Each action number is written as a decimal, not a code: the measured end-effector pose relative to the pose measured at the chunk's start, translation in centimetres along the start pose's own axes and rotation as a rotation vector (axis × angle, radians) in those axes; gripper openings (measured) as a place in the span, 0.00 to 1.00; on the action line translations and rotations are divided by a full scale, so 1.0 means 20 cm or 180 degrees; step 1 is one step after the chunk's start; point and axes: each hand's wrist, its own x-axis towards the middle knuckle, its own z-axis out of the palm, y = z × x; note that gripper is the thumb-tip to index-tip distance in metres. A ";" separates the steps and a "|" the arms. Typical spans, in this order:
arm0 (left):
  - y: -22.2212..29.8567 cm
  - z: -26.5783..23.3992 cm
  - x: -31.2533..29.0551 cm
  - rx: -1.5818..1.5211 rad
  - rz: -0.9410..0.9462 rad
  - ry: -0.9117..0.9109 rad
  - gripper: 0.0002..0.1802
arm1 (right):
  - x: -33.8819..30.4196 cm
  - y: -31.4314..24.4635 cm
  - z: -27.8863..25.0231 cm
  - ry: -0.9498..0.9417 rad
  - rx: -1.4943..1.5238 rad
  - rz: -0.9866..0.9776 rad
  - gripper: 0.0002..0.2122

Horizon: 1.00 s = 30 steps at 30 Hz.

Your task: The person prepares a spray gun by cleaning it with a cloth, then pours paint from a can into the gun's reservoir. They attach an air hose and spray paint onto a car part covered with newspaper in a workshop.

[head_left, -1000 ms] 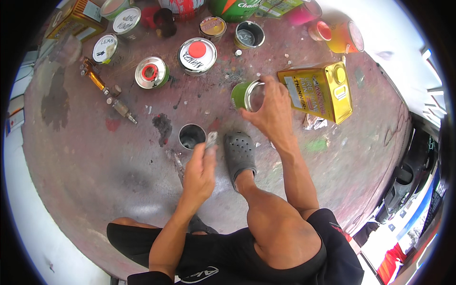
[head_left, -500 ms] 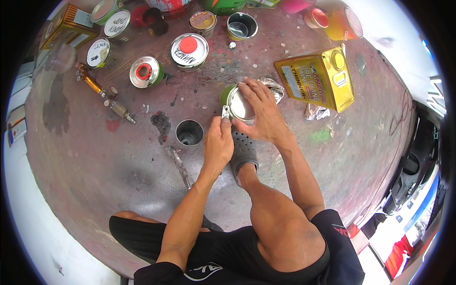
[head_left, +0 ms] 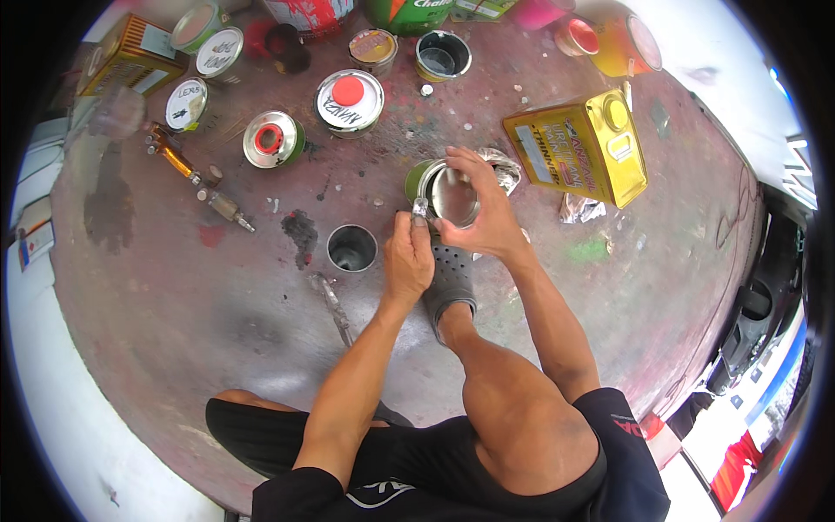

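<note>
Pinching a small silver metal tool (head_left: 420, 208) at the rim of a green cylindrical can (head_left: 417, 179) with round silver top (head_left: 455, 199): left hand (head_left: 409, 261). Clasping that top by opposite edges: right hand (head_left: 490, 211). Can sits at twelve o'clock from grey perforated clog (head_left: 450, 277); open grey cylindrical cup (head_left: 352, 249), at can's eight o'clock.

In front of us, we are gripping a green can (head_left: 416, 179) that is leaning rightward, its round, shiny top (head_left: 456, 198) facing up; we are holding a small silvery tool (head_left: 420, 209) at its near-left rim.
</note>
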 end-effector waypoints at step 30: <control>0.34 -0.62 0.16 0.1237 0.1255 0.0798 0.31 | -0.39 0.26 -0.04 0.1017 0.0631 0.0868 0.47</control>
